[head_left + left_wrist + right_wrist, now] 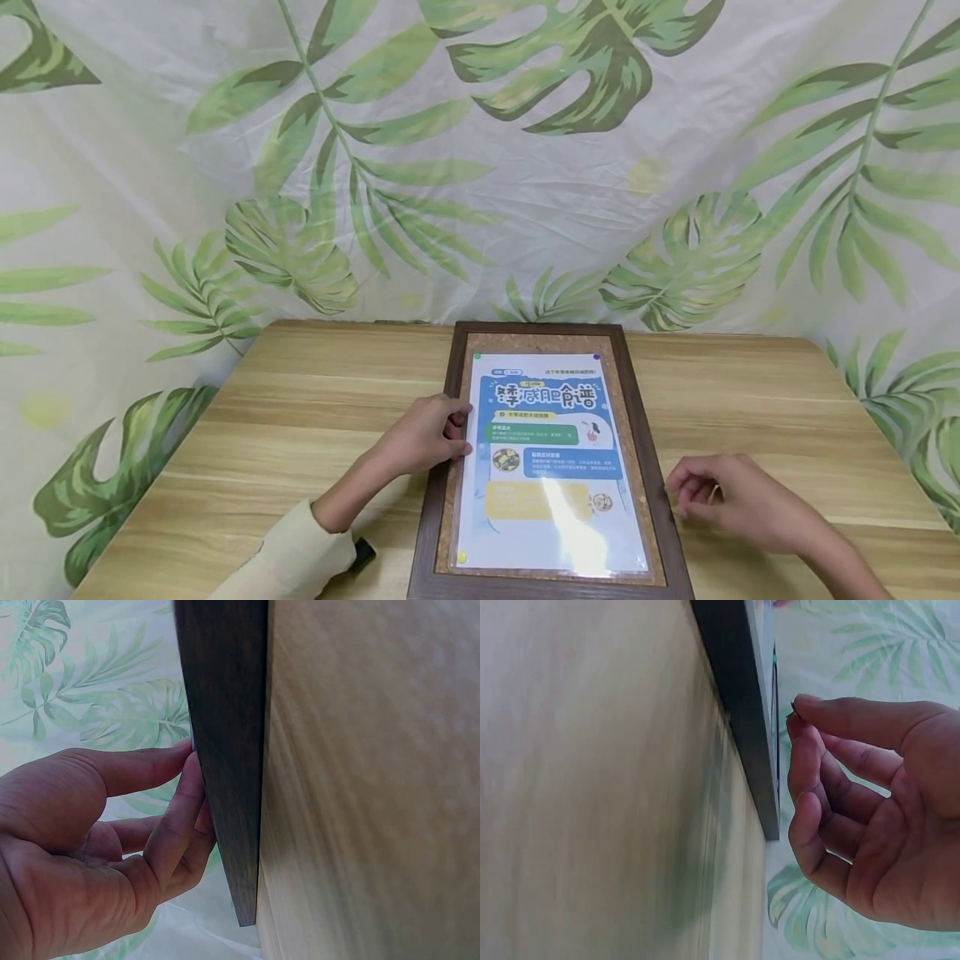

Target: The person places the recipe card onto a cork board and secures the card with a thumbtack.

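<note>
A printed recipe poster [551, 433] in a clear, glossy sheet lies on a cork board [543, 343] with a dark brown frame [654, 467]. Green [477, 356], purple [596, 357] and yellow [462, 557] pushpins sit at three of its corners. My left hand [427, 435] reaches over the frame's left side, thumb and fingertips spread apart and resting on the poster's left edge. Off the frame's right side, my right hand [738, 498] pinches a small pin [795, 710] between thumb and forefinger. Only its dark point shows; the fingers cover the rest.
The board lies on a wood-grain table [330, 400], its far end by the table's back edge. Behind hangs a leaf-printed cloth [420, 208]. Beside the left sleeve [292, 554] is a small black object [363, 556]. Bright glare falls on the poster's lower part.
</note>
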A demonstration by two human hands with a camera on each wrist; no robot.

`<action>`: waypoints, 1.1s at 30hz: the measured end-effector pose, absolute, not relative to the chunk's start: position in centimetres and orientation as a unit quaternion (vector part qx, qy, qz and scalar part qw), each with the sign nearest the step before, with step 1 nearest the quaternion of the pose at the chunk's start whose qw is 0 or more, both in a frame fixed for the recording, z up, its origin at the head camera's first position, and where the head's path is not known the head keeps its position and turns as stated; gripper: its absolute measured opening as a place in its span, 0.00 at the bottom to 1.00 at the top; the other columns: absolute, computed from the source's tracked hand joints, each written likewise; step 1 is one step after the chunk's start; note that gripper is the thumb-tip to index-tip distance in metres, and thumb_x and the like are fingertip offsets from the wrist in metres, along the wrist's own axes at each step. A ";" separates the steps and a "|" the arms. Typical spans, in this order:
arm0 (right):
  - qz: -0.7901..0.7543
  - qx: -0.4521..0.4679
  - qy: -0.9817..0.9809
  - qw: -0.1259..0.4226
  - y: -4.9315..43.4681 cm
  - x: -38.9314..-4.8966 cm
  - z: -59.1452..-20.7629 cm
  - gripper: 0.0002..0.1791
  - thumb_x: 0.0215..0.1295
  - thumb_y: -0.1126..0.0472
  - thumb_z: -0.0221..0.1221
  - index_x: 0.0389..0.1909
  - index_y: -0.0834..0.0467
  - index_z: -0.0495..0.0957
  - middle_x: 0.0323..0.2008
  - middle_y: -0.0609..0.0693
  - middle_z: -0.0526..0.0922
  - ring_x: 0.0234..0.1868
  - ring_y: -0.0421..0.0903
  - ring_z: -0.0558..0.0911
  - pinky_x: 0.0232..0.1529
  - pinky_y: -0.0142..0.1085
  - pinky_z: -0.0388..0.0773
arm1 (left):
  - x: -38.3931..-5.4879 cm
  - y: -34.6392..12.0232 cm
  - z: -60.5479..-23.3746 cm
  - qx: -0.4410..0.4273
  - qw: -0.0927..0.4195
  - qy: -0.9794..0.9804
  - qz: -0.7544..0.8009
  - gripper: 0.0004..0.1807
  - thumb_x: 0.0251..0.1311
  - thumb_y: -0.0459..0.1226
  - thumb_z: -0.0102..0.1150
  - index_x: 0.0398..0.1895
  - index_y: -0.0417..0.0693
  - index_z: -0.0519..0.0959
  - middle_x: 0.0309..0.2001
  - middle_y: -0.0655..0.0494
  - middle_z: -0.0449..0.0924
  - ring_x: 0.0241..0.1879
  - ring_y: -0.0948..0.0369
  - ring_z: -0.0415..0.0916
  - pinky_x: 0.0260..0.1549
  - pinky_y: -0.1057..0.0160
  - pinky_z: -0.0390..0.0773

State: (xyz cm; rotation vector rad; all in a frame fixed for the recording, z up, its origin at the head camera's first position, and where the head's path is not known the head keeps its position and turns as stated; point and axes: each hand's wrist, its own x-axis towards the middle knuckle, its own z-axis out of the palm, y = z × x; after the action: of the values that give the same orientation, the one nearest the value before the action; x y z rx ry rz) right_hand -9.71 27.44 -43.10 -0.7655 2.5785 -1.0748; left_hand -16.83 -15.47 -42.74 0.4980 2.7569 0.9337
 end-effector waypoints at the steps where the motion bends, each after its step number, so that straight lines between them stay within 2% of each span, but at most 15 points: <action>1: -0.376 -0.272 0.877 0.124 27.2 -9.6 -43.1 0.06 0.68 0.67 0.70 0.41 0.53 0.85 0.32 0.36 0.86 0.34 0.29 0.81 0.32 0.30 0.80 | -16.8 -15.5 -42.7 0.168 0.094 0.930 0.314 0.27 0.59 0.27 0.77 0.62 0.29 0.82 0.42 0.49 0.82 0.37 0.60 0.76 0.36 0.63 0.80; 11: -0.405 -0.294 0.847 0.178 25.3 -8.7 -43.3 0.05 0.70 0.66 0.69 0.43 0.53 0.86 0.31 0.35 0.86 0.33 0.28 0.81 0.32 0.29 0.79 | -16.8 -15.5 -42.8 0.168 0.092 0.930 0.313 0.27 0.59 0.27 0.77 0.62 0.29 0.82 0.42 0.49 0.82 0.37 0.61 0.75 0.37 0.63 0.80; 21: -0.403 -0.337 0.833 0.171 24.3 -8.2 -43.7 0.07 0.70 0.68 0.69 0.43 0.54 0.86 0.32 0.36 0.87 0.34 0.25 0.79 0.30 0.28 0.79 | -16.8 -15.5 -42.8 0.169 0.092 0.929 0.317 0.27 0.59 0.27 0.77 0.62 0.29 0.82 0.43 0.48 0.82 0.37 0.61 0.76 0.36 0.63 0.80; 33: -0.400 -0.336 0.832 0.188 23.5 -7.8 -43.9 0.06 0.69 0.66 0.70 0.42 0.53 0.85 0.31 0.33 0.83 0.33 0.24 0.77 0.31 0.28 0.80 | -16.7 -15.5 -42.9 0.167 0.091 0.930 0.314 0.27 0.58 0.27 0.77 0.62 0.30 0.82 0.44 0.49 0.82 0.37 0.61 0.76 0.37 0.63 0.80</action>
State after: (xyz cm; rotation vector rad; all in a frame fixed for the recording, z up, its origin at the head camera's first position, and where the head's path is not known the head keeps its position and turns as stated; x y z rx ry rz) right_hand -7.84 23.49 -43.87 -0.9445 2.3392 -1.1262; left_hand -16.69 -15.46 -42.89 0.4956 2.7640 0.9334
